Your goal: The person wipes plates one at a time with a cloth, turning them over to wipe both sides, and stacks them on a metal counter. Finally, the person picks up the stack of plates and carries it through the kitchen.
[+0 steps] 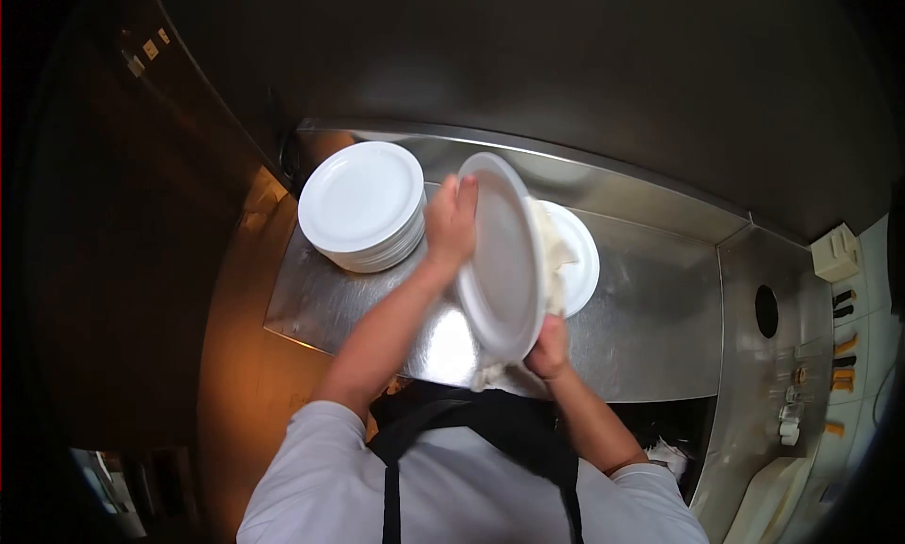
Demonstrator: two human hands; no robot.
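Observation:
Tilted up on its edge above the counter is a white plate, held between both hands. My left hand grips its left rim, thumb over the near face. Lower right, my right hand closes on the bottom rim, its fingers partly hidden behind the plate. A cream cloth shows behind the plate, and more of it hangs below by the right hand. Beyond the cloth, a second white plate lies partly covered. To the left of my left hand stands a tall stack of white plates.
The stainless steel counter has a raised back edge. On the right is a steel ledge with a round dark hole and small glass and white containers. Knives with black and yellow handles line the far right wall.

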